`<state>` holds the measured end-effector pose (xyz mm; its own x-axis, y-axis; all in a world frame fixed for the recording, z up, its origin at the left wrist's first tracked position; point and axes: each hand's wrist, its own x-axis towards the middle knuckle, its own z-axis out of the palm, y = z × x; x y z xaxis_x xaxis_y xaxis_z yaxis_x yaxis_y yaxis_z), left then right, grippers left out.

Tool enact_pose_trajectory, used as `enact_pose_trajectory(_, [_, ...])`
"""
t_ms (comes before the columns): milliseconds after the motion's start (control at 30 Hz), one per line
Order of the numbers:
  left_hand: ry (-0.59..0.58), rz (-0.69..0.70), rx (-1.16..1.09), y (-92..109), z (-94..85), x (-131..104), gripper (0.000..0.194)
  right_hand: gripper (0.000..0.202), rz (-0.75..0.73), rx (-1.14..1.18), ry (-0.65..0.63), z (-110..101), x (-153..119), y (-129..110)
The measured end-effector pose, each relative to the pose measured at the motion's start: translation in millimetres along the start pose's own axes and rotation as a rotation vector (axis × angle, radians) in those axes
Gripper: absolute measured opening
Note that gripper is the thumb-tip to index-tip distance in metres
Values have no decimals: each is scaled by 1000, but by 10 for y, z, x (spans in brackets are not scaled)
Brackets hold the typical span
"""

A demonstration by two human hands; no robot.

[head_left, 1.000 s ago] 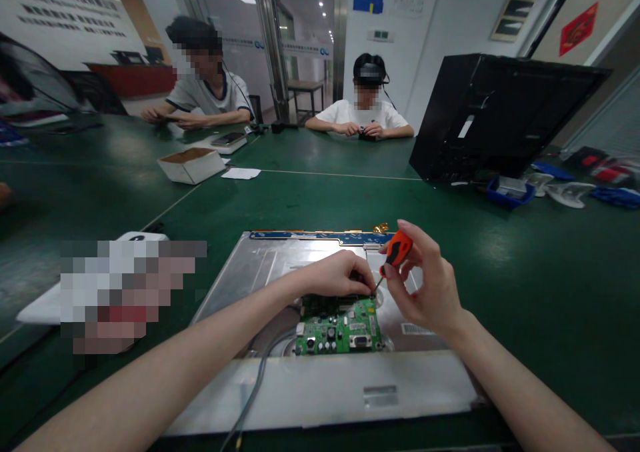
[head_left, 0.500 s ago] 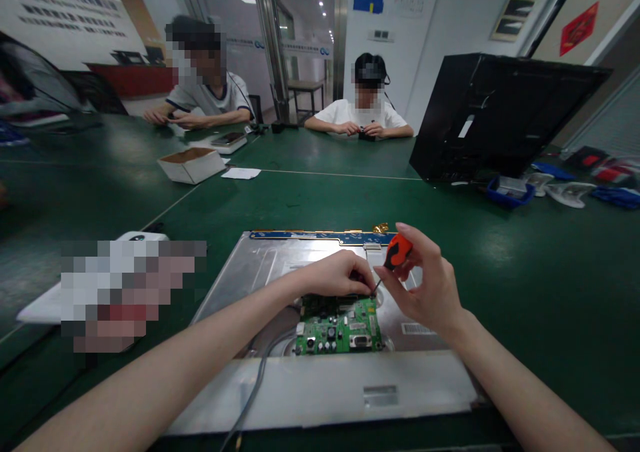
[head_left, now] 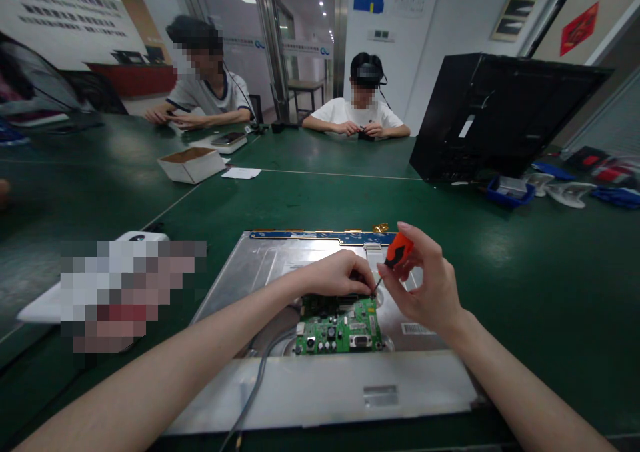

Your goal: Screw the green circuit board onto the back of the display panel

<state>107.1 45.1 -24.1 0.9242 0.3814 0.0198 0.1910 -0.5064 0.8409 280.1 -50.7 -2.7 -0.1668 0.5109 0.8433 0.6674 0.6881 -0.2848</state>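
Centrally, low in the frame, we find a metal panel [head_left: 260, 265] lying flat on the green table [head_left: 525, 272], with a green board [head_left: 340, 325] mounted on it near its lower middle. Our left hand [head_left: 335, 275] rests on the panel at the top edge of the board, fingers curled down and pressed against something there; what they pinch, if anything, we cannot tell. Our right hand [head_left: 430, 285] sits just right of it, fingers closed around a screwdriver [head_left: 393, 260] with an orange handle. The tool tilts down to the left, and its tip meets the panel right beside the left fingertips, at the board's upper right corner. A grey cable [head_left: 255, 389] runs from the board's left side down to the bottom edge of the frame. A blue strip [head_left: 310, 236] lines the far edge of the panel.

We note a black housing [head_left: 490, 119] standing at upper right, with a blue tray [head_left: 507, 192] at its foot. A white box [head_left: 193, 164] and a sheet of paper [head_left: 241, 173] lie at upper left of centre. Two other people sit at the far side of the table, their hands [head_left: 363, 129] busy over small items.
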Motion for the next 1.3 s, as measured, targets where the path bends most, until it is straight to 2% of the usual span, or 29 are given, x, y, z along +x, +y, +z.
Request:
enact_pose_trajectory(400, [-12,-22,-64,-15,12,4,10,67,-7,18,-45,-36,9,-22])
enact_pose_trajectory(733, [-2,-6,-13,7,-3,-1,12,62,-5,-36,9,2,4,-2])
enact_pose_trajectory(1133, [-7,-8,-19,-11,3,4,8,67,14,27,-43,-17,-5,-10])
enact_pose_trajectory(1300, [-7,-4,-14,14,2,-2,10,66,15,7,-28,-19,1,-13])
